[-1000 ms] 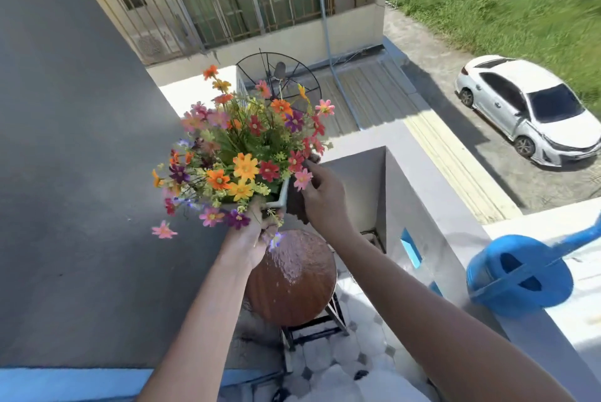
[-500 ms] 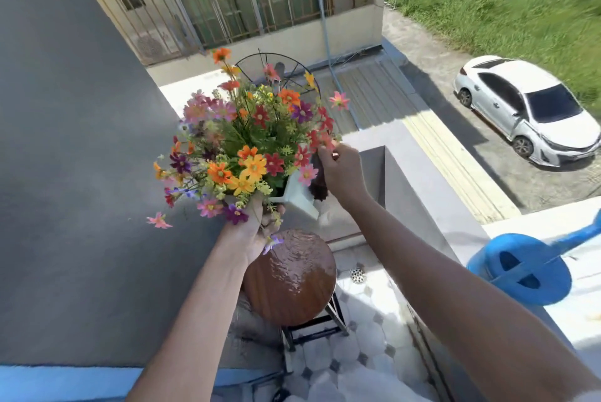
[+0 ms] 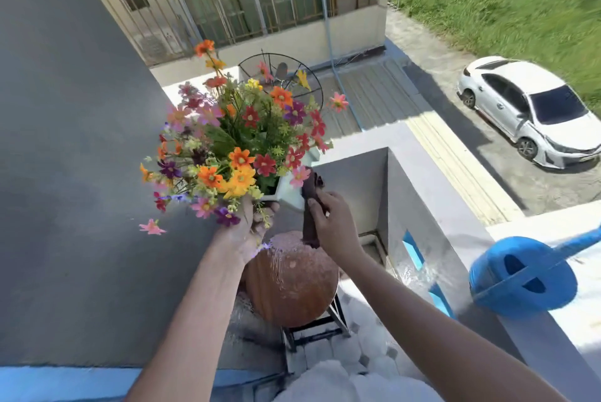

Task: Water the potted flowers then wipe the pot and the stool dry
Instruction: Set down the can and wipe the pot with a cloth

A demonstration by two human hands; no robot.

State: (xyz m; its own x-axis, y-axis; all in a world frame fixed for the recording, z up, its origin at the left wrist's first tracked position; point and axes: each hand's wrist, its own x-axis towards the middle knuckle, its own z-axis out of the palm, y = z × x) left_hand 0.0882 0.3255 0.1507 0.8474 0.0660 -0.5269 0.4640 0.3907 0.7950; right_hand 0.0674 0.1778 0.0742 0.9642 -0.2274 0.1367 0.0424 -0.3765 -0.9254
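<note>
My left hand (image 3: 248,229) holds a white pot (image 3: 287,193) up in the air, tilted, with a bunch of orange, red, pink and purple flowers (image 3: 237,144) spreading out of it. My right hand (image 3: 335,223) grips a dark maroon cloth (image 3: 310,203) and presses it against the pot's right side. Below both hands stands a round brown wooden stool (image 3: 291,284) on a black metal frame, its top glistening with water.
A blue watering can (image 3: 523,278) sits on the grey balcony ledge (image 3: 432,187) at the right. A dark grey wall (image 3: 65,174) runs along the left. Pale hexagon floor tiles (image 3: 344,356) lie under the stool. A white car is parked far below.
The pot has been lifted higher and tilted. My right hand with the cloth has slid down the pot's right side.
</note>
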